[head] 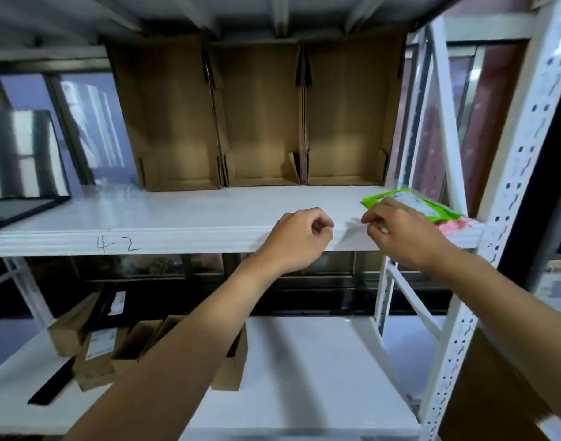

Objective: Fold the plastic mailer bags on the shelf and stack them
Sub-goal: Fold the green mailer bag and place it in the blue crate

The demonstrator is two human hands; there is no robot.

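Observation:
A pale white plastic mailer bag (350, 225) lies on the white shelf (183, 214) at its front edge, hard to make out against the surface. My left hand (300, 240) has its fingers curled and pinches the bag's left end. At the bag's right end, my right hand (400, 233) pinches it between thumb and fingers. Just behind my right hand lies a green mailer bag (432, 210) on top of a pink one (457, 226), at the shelf's right end.
Three open cardboard boxes (260, 122) stand side by side at the back of the shelf. A black-framed panel (24, 160) leans at the left. A white perforated upright (508, 192) bounds the right side. Small cardboard boxes (98, 354) sit on the lower shelf.

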